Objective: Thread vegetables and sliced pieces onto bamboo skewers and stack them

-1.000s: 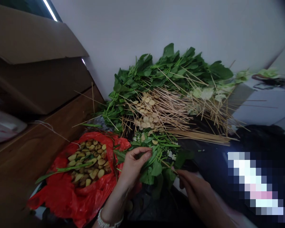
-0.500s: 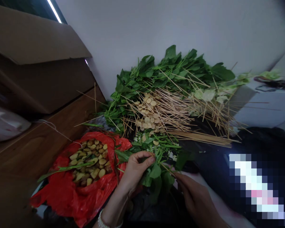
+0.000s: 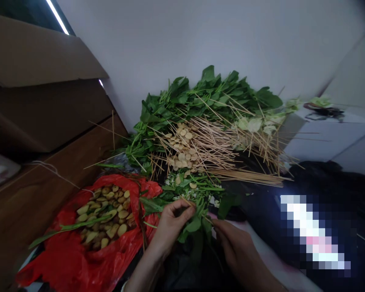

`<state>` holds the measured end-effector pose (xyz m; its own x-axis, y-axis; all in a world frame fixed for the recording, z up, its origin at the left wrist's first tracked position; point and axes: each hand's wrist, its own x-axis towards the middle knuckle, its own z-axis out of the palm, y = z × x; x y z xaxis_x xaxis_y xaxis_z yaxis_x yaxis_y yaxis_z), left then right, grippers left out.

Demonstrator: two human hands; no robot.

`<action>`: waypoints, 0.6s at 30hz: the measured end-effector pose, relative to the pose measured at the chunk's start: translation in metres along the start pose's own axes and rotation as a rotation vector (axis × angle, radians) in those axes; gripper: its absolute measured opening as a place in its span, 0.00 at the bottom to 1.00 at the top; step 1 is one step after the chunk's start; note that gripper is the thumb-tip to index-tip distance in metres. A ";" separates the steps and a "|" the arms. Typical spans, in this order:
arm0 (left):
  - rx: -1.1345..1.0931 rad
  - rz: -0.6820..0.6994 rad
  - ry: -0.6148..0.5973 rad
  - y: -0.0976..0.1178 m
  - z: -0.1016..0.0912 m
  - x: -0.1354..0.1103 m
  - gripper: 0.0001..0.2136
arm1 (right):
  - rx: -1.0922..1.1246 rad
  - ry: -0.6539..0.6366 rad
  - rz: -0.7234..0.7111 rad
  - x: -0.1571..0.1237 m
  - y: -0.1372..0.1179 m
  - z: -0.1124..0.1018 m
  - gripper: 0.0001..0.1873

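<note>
My left hand (image 3: 170,225) pinches a small bunch of green leaves (image 3: 194,225) at its stems. My right hand (image 3: 235,247) sits just right of it, fingers closed on a thin wooden skewer (image 3: 207,220) that points into the same bunch. Beyond both hands lies a loose heap of bamboo skewers (image 3: 231,156) over a big pile of leafy greens (image 3: 200,101), with pale round slices (image 3: 182,152) scattered among the sticks. To the left, a red plastic bag (image 3: 79,259) lies open, holding yellowish-brown slices (image 3: 105,211).
A cardboard box (image 3: 39,81) rests on a wooden surface (image 3: 33,190) at the left. A white wall stands behind the greens. Dark cloth (image 3: 322,182) and a white counter (image 3: 331,134) lie to the right. A blurred bright patch sits at lower right.
Both hands have drawn closer together on the leaf bunch, the right hand sliding left with the skewer. The view has shifted slightly, moving everything left and down.
</note>
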<state>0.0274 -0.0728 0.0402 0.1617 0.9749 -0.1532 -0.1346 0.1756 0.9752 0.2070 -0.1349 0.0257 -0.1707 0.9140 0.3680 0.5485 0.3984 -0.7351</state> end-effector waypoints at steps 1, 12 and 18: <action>0.018 0.029 -0.013 0.001 0.000 0.000 0.09 | 0.003 -0.002 0.003 0.002 -0.001 0.000 0.17; 0.175 -0.010 0.002 0.008 -0.021 0.003 0.19 | 0.125 -0.193 0.175 -0.005 -0.001 -0.036 0.16; 0.119 -0.059 0.072 0.016 -0.035 0.004 0.24 | 0.448 -0.499 0.584 -0.015 -0.001 -0.075 0.18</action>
<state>-0.0079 -0.0612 0.0493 0.0953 0.9714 -0.2175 -0.0097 0.2194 0.9756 0.2704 -0.1551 0.0633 -0.3585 0.8656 -0.3497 0.3055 -0.2452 -0.9201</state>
